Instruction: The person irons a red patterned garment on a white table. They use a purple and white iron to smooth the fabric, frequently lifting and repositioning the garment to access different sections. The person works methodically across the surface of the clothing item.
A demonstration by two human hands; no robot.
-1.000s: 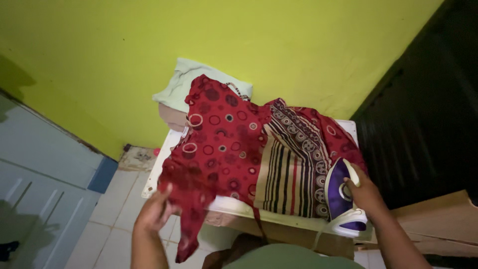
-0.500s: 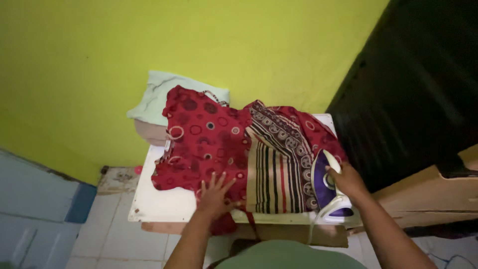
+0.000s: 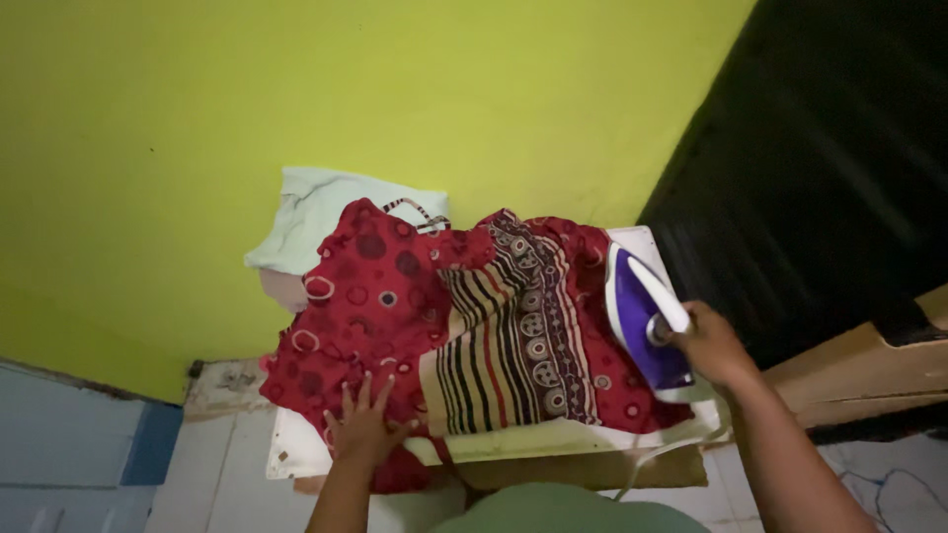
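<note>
A view from above onto a small white tabletop [image 3: 296, 456] pushed against a bright yellow-green wall [image 3: 296, 99]. A red garment [image 3: 365, 316] printed with circles lies spread across the tabletop, covering most of it. Its middle panel [image 3: 504, 345] is cream with dark and red vertical stripes and a band of round motifs.

The left hand [image 3: 363, 429] lies flat on the garment's near left edge, at about 7 o'clock from the tabletop's centre, fingers spread and pressing down on the red cloth.

The right hand [image 3: 709, 343] is at about 3 o'clock, closed around the white handle of a purple and white iron [image 3: 644, 321]. The iron rests on the garment's right side, its pointed end facing away from the person toward 12 o'clock. A pale cord [image 3: 657, 456] trails from near the iron over the near edge of the tabletop.

At about 11 o'clock, against the wall, a pale green folded cloth [image 3: 316, 212] sits just behind the garment. A dark surface [image 3: 839, 178] fills the area at 2 o'clock, with a wooden piece [image 3: 859, 380] below it. White floor tiles [image 3: 222, 464] show at 8 o'clock.
</note>
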